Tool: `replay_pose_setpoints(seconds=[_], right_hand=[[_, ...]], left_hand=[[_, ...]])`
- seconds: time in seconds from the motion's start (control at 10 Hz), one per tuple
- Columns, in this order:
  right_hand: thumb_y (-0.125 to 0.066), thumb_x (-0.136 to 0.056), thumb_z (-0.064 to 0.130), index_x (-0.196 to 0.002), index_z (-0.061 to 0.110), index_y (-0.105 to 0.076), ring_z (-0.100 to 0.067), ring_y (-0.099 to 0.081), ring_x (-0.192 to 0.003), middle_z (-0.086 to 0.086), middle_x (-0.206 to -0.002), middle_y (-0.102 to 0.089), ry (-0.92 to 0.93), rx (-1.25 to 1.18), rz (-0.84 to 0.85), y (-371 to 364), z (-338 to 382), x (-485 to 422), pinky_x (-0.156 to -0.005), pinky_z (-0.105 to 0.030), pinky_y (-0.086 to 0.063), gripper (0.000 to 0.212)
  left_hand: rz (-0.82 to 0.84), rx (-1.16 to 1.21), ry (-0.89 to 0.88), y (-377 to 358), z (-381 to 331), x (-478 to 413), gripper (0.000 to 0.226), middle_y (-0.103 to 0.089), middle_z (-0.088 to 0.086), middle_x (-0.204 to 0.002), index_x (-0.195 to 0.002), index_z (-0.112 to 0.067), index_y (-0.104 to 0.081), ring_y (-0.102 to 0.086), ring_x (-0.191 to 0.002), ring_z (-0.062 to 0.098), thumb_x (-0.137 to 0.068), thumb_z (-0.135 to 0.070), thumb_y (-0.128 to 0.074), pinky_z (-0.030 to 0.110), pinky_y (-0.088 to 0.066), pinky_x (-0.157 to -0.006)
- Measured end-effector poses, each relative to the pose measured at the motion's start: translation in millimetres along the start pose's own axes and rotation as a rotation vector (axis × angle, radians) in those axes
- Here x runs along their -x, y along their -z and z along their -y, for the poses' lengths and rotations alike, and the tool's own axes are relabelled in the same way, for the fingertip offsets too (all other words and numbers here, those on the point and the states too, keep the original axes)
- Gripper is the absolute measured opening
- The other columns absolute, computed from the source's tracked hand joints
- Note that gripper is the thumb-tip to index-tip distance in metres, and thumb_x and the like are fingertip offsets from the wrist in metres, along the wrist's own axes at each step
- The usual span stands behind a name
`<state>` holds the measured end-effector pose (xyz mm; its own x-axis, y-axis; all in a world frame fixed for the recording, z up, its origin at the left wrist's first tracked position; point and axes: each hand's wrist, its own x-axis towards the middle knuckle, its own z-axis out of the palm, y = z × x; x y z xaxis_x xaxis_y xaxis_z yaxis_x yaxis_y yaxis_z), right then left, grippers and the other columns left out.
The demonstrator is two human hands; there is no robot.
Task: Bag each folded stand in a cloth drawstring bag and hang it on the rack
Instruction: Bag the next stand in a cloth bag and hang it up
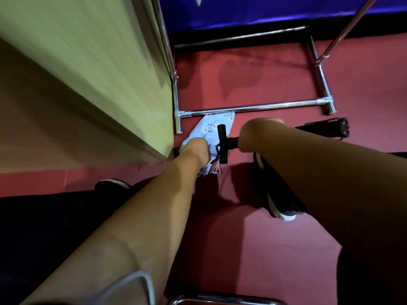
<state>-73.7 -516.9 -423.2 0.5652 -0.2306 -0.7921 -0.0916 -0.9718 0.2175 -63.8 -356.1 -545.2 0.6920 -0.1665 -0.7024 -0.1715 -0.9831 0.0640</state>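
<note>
A light blue patterned cloth drawstring bag point(211, 128) lies on the red floor beside the rack's foot. My left hand point(196, 150) grips the bag near its open end, where frayed strings show. My right hand point(253, 137) holds a black folded stand point(222, 144) by its shaft; the stand's head sits at the bag's mouth and its folded legs point(339, 128) stick out to the right behind my forearm. The chrome rack point(253, 107) stands just beyond, its lower bar touching the bag's far edge.
A green wall or cabinet side point(99, 62) rises at the left. Blue fabric point(264, 12) hangs behind the rack. My shoes point(277, 194) stand on the red floor below the stand. A chrome bar point(220, 300) shows at the bottom edge.
</note>
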Motion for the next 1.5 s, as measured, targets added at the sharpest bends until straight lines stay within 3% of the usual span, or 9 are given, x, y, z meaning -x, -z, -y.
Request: replay_pose_setpoints(seconds=[0.2,0.4,0.5,0.6,0.8,1.0,1.2,1.4,1.5], right_hand=[[-0.059,-0.094,0.029,-0.099,0.020,-0.067,-0.023,-0.070,-0.083,-0.001,-0.095,-0.070,-0.012,-0.103,-0.127,-23,-23,30,-0.087,-0.037,-0.058,0.013],[-0.054,-0.100,0.025,-0.091,0.022,-0.062,-0.026,-0.069,-0.097,0.001,-0.094,-0.064,0.066,-0.010,-0.052,-30,-2,13,-0.100,-0.046,-0.058,0.013],[-0.054,-0.101,0.024,-0.097,0.023,-0.065,-0.024,-0.070,-0.103,0.002,-0.098,-0.065,0.099,0.047,-0.015,-25,12,-3,-0.100,-0.045,-0.057,0.012],[-0.057,-0.101,0.023,-0.101,0.023,-0.068,-0.023,-0.070,-0.099,0.003,-0.102,-0.069,0.111,0.086,0.007,-25,21,-20,-0.098,-0.044,-0.058,0.011],[-0.055,-0.107,0.022,-0.105,0.015,-0.067,-0.024,-0.068,-0.100,-0.001,-0.107,-0.066,0.138,0.064,0.001,-33,19,-43,-0.099,-0.046,-0.058,0.014],[-0.070,-0.099,0.035,-0.126,0.021,-0.072,-0.031,-0.069,-0.108,-0.004,-0.124,-0.069,0.102,-0.142,-0.022,-43,18,-51,-0.098,-0.049,-0.058,0.030],[-0.070,-0.089,0.034,-0.116,0.025,-0.075,-0.031,-0.069,-0.100,-0.001,-0.110,-0.070,0.019,-0.217,-0.117,-33,9,-44,-0.094,-0.048,-0.058,0.028],[-0.064,-0.091,0.028,-0.091,0.019,-0.064,-0.030,-0.067,-0.092,-0.002,-0.088,-0.062,0.008,-0.211,-0.205,4,-8,11,-0.089,-0.040,-0.057,0.009],[-0.061,-0.091,0.026,-0.080,0.018,-0.053,-0.031,-0.063,-0.090,-0.002,-0.083,-0.056,-0.036,-0.143,-0.264,24,-25,52,-0.086,-0.040,-0.056,0.016]], left_hand=[[0.147,-0.041,-0.012,-3,0,54,0.032,-0.064,0.014,-0.117,-0.132,-0.004,-0.065,-0.064,-0.111,0.035,-0.102,-0.013,-0.060,0.040,-0.053,-0.094],[0.155,-0.123,0.004,-68,25,36,0.059,-0.053,0.012,-0.142,-0.146,-0.009,-0.047,-0.055,-0.133,0.036,-0.093,-0.012,-0.071,0.044,-0.051,-0.108],[0.242,-0.160,-0.047,-73,27,31,0.057,-0.046,-0.008,-0.147,-0.140,-0.030,-0.049,-0.045,-0.141,0.030,-0.091,-0.021,-0.075,0.047,-0.045,-0.115],[0.187,-0.200,-0.072,-76,26,20,0.080,-0.012,-0.010,-0.172,-0.157,-0.041,-0.043,-0.027,-0.152,0.031,-0.088,-0.013,-0.073,0.046,-0.037,-0.120],[0.304,-0.216,-0.047,-80,23,-1,0.087,0.010,-0.013,-0.176,-0.164,-0.047,-0.026,-0.014,-0.161,0.033,-0.093,-0.010,-0.059,0.050,-0.029,-0.126],[0.215,-0.212,-0.068,-81,21,-14,0.071,-0.032,-0.002,-0.169,-0.157,-0.025,-0.046,-0.046,-0.145,0.034,-0.091,-0.006,-0.062,0.042,-0.047,-0.114],[-0.050,0.318,-0.008,-49,13,-26,0.033,-0.069,0.011,-0.136,-0.131,-0.015,-0.072,-0.067,-0.122,0.031,-0.100,-0.017,-0.062,0.029,-0.052,-0.095],[-0.491,0.627,-0.011,11,-6,14,0.021,-0.077,0.009,-0.101,-0.096,-0.015,-0.075,-0.070,-0.098,0.033,-0.090,-0.004,-0.059,0.033,-0.051,-0.088],[-0.541,0.698,-0.041,44,-13,36,0.021,-0.066,0.013,-0.104,-0.108,-0.011,-0.061,-0.063,-0.093,0.035,-0.090,-0.002,-0.056,0.036,-0.046,-0.076]])
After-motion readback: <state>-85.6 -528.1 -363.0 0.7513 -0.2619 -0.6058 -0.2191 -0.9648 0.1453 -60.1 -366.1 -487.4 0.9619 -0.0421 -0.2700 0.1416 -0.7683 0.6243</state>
